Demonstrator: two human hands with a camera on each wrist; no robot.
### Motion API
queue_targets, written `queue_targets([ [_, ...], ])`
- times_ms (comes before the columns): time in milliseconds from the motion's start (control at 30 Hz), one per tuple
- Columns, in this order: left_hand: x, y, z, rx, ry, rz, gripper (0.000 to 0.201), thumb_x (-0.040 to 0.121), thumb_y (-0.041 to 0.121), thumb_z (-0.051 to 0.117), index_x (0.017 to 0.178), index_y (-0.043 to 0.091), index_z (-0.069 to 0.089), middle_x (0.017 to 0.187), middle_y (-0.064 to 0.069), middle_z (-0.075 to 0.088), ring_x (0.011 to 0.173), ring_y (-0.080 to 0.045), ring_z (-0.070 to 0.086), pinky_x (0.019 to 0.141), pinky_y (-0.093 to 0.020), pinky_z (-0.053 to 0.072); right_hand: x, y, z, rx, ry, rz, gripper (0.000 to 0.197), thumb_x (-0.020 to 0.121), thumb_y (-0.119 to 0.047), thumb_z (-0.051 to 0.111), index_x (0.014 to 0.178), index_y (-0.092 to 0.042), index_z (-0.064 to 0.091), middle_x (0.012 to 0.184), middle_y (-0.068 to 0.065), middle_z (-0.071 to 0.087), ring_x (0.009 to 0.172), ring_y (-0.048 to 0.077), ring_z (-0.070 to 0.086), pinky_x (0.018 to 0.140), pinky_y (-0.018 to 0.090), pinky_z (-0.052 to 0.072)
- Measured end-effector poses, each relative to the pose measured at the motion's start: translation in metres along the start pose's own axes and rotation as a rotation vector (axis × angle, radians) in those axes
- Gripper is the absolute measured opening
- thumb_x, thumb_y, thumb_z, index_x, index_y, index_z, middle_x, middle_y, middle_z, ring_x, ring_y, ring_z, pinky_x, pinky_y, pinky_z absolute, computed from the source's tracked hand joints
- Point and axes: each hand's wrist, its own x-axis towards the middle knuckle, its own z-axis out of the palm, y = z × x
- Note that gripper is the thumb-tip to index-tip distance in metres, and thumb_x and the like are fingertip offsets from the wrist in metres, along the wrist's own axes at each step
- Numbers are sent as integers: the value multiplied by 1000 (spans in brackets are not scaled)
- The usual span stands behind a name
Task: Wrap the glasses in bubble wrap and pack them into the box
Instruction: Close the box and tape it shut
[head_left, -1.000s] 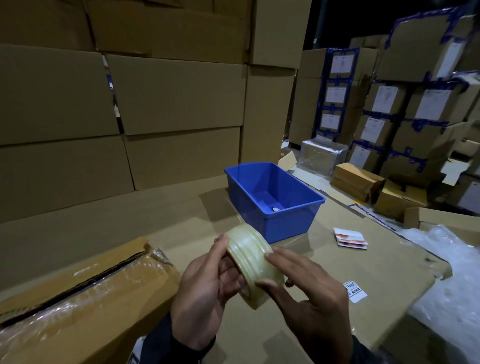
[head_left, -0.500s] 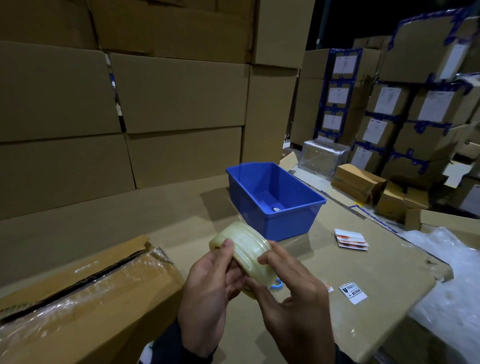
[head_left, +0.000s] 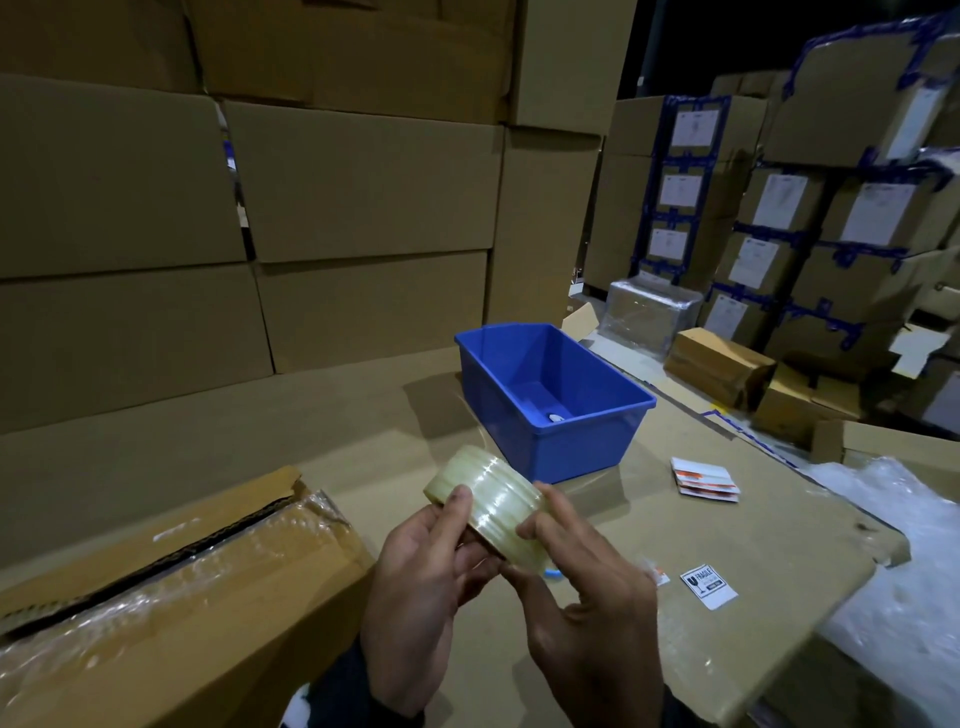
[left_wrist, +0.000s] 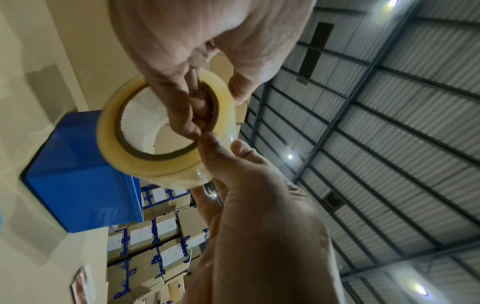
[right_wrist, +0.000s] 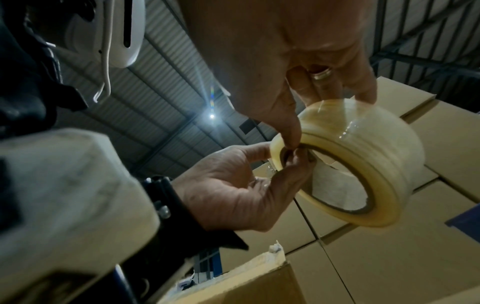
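Both hands, left (head_left: 421, 587) and right (head_left: 587, 613), grip the tape roll (head_left: 485, 501) between them.

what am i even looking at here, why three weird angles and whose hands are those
There is no machine, just a person packing goods while wearing three cameras. The head view looks down from the forehead at both hands; the other two sit on the wrists and look up along the fingers, which is why you see the warehouse ceiling.

The left hand and the right hand together hold a roll of clear tape. In the wrist views the left fingers hook into its core.

On the cardboard-covered table stand a blue bin, a box covered in plastic film, a fragile sticker and a small stack of labels. Bubble wrap lies at the right edge. No glasses are visible.
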Motion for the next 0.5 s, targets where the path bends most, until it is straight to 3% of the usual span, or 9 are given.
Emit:
queue_targets([
  [100,0,2,0,34,-12,8,30,92,26,56,106,2,68,96,-17,75,88,-26,73,75,-33,55,-3,3,4,19,25,-53,27,68,-6,76,85,-23,63,125,5,64,109,14,64,85,9,43],
  [200,1,5,-1,70,-14,14,30,92,25,59,106,0,68,96,-18,74,89,-29,73,77,-36,57,-6,3,4,43,17,-84,20,78,-14,67,89,-27,58,130,8,61,113,17,63,84,14,47],
  [267,2,6,-3,57,-28,-10,30,92,24,59,107,0,68,96,-18,74,84,-27,73,71,-32,56,-6,4,2,54,4,-57,22,80,-21,66,99,-26,58,130,5,61,113,12,63,86,10,45],
  [367,3,5,-7,37,-62,-40,31,92,23,58,110,0,67,99,-18,74,83,-26,72,68,-28,55,-4,5,0,41,-28,37,39,76,-31,69,112,-24,55,128,-6,62,109,4,62,88,2,39],
  [500,3,2,-10,49,-95,-27,31,85,17,62,111,0,65,102,-18,74,94,-30,72,77,-31,59,-5,8,0,37,-27,98,62,64,-25,81,119,-23,54,119,-13,66,103,1,62,87,1,38],
])
